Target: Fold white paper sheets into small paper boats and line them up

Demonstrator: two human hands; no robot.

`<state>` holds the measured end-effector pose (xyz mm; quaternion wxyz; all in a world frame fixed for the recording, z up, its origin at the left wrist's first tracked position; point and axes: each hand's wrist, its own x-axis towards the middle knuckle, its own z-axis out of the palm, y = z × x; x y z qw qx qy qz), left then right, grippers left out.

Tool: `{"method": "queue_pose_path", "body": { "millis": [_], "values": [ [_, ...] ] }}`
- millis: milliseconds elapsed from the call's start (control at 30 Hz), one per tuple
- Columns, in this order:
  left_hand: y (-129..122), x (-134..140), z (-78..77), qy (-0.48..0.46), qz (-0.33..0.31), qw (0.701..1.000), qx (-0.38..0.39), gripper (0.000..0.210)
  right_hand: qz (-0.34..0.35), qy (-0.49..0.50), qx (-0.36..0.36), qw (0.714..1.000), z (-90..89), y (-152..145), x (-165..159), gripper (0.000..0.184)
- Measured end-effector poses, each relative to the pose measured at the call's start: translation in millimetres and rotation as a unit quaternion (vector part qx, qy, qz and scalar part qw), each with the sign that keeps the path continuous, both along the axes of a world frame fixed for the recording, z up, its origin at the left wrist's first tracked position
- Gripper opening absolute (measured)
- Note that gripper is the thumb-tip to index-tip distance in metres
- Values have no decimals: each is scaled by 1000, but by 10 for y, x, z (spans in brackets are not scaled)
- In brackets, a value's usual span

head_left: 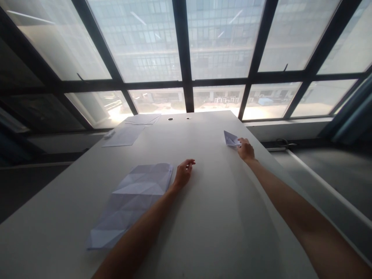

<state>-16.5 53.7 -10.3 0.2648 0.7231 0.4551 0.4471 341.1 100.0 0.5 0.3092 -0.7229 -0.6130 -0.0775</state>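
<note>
In the head view my right hand (246, 150) reaches over the right side of the white table (203, 224). Its fingers pinch the near right edge of a small folded paper (230, 138), a pointed, boat-like shape. My left hand (183, 173) hovers at or just above the middle of the table, its fingers loosely bent and apart with nothing visible between them. Left of that hand lies a stack of creased white paper sheets (136, 197), its lower right part hidden behind my left forearm.
Flat white sheets (124, 135) lie at the table's far left, with a small whitish object (109, 134) at their edge. Two round holes, one a cable hole (170, 119), sit near the far edge. Beyond stand large dark-framed windows (186, 50).
</note>
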Motion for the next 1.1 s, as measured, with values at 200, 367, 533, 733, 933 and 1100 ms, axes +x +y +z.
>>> {"method": "queue_pose_path", "body": {
  "millis": [200,367,533,733,933,1100],
  "values": [
    [-25,12,-2,0,-20,1000,1,25,4,11,-24,1000,105,4,-56,16],
    [-1,27,-17,-57,-44,997,-26,28,129,104,58,985,174,-483,-615,17],
    [-25,83,-1,-165,-66,979,-101,51,221,143,28,964,237,-1294,-1374,16],
    [-101,91,-27,-143,-57,983,-102,42,274,139,-27,951,289,-1735,-1692,19],
    [-209,137,8,-87,-54,993,-60,29,201,263,29,943,232,-1359,-1617,45],
    [-276,152,61,-19,-55,998,-4,9,249,390,-26,886,44,-1036,-1583,27]
  ]
}}
